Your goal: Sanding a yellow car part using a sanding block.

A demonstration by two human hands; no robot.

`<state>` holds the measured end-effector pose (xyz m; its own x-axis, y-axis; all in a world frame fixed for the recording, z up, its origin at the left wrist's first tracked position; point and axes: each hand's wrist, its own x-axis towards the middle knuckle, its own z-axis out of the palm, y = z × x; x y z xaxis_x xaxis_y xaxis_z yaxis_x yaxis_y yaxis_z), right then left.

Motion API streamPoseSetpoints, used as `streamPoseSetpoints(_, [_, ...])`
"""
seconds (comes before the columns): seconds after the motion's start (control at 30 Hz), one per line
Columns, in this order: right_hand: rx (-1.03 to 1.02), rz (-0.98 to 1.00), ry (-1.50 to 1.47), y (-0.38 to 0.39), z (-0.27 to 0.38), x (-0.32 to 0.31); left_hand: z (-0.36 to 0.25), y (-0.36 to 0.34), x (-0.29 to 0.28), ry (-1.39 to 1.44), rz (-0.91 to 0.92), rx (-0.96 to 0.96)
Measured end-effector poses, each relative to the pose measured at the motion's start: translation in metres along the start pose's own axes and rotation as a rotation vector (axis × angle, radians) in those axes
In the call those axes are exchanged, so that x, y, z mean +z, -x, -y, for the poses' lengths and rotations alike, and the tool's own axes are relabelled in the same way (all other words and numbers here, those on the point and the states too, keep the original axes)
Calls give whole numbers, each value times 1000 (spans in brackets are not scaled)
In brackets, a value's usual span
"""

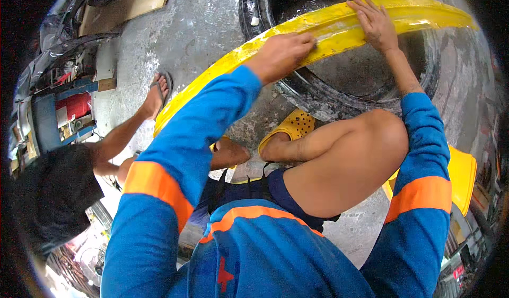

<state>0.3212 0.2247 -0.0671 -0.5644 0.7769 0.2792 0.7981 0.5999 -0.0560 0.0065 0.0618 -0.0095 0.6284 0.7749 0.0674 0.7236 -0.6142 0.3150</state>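
Observation:
A long, curved yellow strip (201,80) arches across my view over a large black ring-shaped object (344,99), coated with grey-white grime. My left hand (281,54) lies on the middle of the strip with its fingers curled together; whatever is under them is too hidden to name. To its upper right, my right hand (379,30) rests on the strip with fingers stretched out across the upper edge. My bent bare legs and yellow perforated clogs (297,125) are below the strip.
Another person's leg (130,125) and sandaled foot stand at my left. A wooden board (127,1) lies at upper left, above cluttered shelving (69,115) with a red item. A yellow plastic piece (458,176) is at my right, on the grey concrete floor (143,38).

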Motion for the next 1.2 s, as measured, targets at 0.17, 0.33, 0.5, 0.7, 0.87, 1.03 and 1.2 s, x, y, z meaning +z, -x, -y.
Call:
streamPoseSetpoints(0.17, [-56, -46, 33, 2, -1, 3, 6, 53, -15, 65, 43, -101])
streamPoseSetpoints(0.33, [-1, 6, 28, -1, 0, 3, -2, -23, 0, 118, -13, -12])
streamPoseSetpoints(0.5, [-37, -64, -20, 0, 5, -2, 2, -2, 4, 90, -62, -42])
streamPoseSetpoints(0.7, [15, -61, -38, 3, 10, -5, -5, -1, -13, 143, 36, -84])
streamPoseSetpoints(0.87, [-28, -29, -31, 0, 9, -8, -11, -64, 7, 37, 1, -12])
streamPoseSetpoints(1.03, [32, -19, -82, 2, 11, -8, -3, -13, 1, 103, -120, -19])
streamPoseSetpoints(1.2, [29, -23, -64, 3, 14, -12, -8, -65, 0, 102, -66, 101])
